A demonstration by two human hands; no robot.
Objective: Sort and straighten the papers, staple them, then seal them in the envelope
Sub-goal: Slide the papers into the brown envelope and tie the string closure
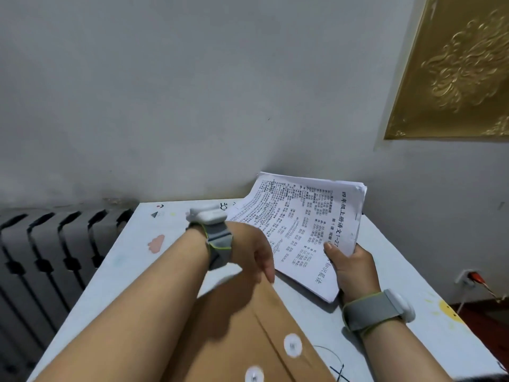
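Over our pale surface, the brown envelope runs beneath our left forearm. Our left hand rests its thumb at the envelope's far corner, fingers hidden, so we cannot tell whether it grips. Just right, the printed papers tilt up, gripped at their near edge by our right hand.

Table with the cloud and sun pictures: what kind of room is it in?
Probably a home, maybe a child's study corner: a radiator beside the cartoon-printed table, and printed Chinese school worksheets.
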